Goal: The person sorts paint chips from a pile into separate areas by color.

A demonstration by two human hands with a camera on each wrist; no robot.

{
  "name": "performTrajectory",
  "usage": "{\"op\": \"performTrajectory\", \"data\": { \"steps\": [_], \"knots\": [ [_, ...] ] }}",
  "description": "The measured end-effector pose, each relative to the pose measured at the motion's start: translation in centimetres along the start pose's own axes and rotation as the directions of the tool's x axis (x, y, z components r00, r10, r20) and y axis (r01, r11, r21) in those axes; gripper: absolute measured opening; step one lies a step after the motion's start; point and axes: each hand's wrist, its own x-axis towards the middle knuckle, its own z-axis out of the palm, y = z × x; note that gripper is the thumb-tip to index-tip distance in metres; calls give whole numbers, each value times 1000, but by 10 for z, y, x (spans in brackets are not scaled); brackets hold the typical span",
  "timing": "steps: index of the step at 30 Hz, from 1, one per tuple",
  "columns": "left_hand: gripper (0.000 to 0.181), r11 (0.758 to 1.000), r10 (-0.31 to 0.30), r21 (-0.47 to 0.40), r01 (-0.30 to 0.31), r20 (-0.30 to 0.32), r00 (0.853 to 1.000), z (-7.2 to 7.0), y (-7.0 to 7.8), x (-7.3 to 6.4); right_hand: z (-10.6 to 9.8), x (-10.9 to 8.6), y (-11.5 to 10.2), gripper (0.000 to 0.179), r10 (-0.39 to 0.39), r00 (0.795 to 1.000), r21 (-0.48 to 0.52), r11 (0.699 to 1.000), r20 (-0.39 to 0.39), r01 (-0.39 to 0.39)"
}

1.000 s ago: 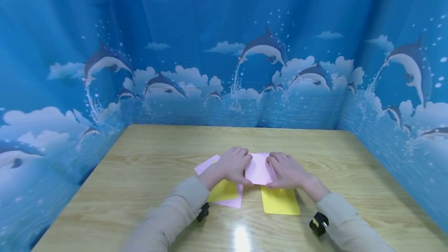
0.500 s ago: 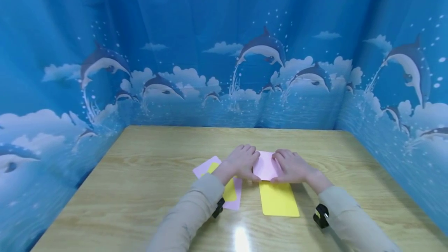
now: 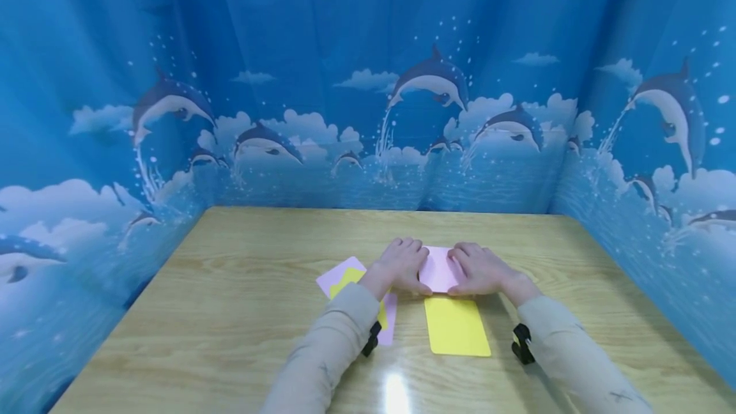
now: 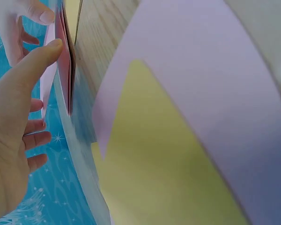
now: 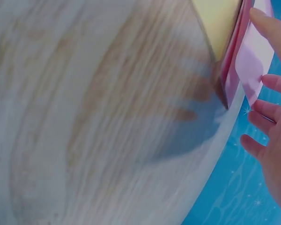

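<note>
A pink card (image 3: 439, 270) is held by its two sides between both hands, just beyond a yellow card (image 3: 457, 326) that lies flat on the table. My left hand (image 3: 400, 266) grips its left side, thumb at the near edge and fingers toward the far edge. At the right side, my right hand (image 3: 482, 269) grips it in the same way. Close under the pink card (image 4: 48, 86), the left wrist view shows a thin stack of pink and reddish cards (image 4: 65, 70). The right wrist view shows the same stack edge-on, partly hidden by the pink card (image 5: 253, 61).
On the left, lilac cards (image 3: 339, 275) and a yellow card (image 3: 346, 280) overlap at angles, partly hidden under my left forearm. The wooden table (image 3: 247, 312) meets a blue dolphin curtain (image 3: 322, 82) at the back and sides.
My left hand has moved right, and the pink card has shifted slightly right and away. More of the near yellow card shows. The right hand has moved little.
</note>
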Motion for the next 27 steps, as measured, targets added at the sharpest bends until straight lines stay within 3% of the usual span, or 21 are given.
{"op": "performTrajectory", "data": {
  "steps": [6,18,27],
  "knots": [
    [80,1000,2,12,-2,33,999,4,1,2,7,3,2,87,36,998,32,999,54,-37],
    [75,999,31,12,-32,87,996,2,4,2,13,6,5,88,45,996,44,998,81,-48],
    [78,999,31,18,-33,109,994,3,4,3,15,5,7,87,31,998,33,999,53,-33]
  ]
}}
